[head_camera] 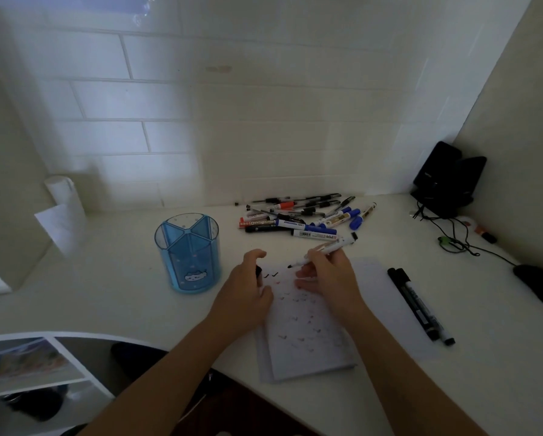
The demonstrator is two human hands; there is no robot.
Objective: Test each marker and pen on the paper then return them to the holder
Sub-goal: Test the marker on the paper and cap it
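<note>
Marker [342,242], white-barrelled with a dark nib, sits slanted in the right grip [330,275]. Thumb and fingers pinch it low on the barrel and the nib hangs just left of the grip, over the paper [308,341]. It looks light, stiff and smooth, so a pinch near the nib should steer it best. Plugging it back into the cap will likely need a straight push.

The left grip [248,287] curls around what looks like its black cap [258,271], and its heel rests on the paper. The blue holder [185,262] stands left of that grip. The pile of pens and markers [298,215] lies beyond the right grip, and two black markers [419,305] lie to its right.

Whether the nib touches the sheet cannot be told. Fingers hide the middle of the barrel and most of the cap. The labels are too blurred and dim to read.
</note>
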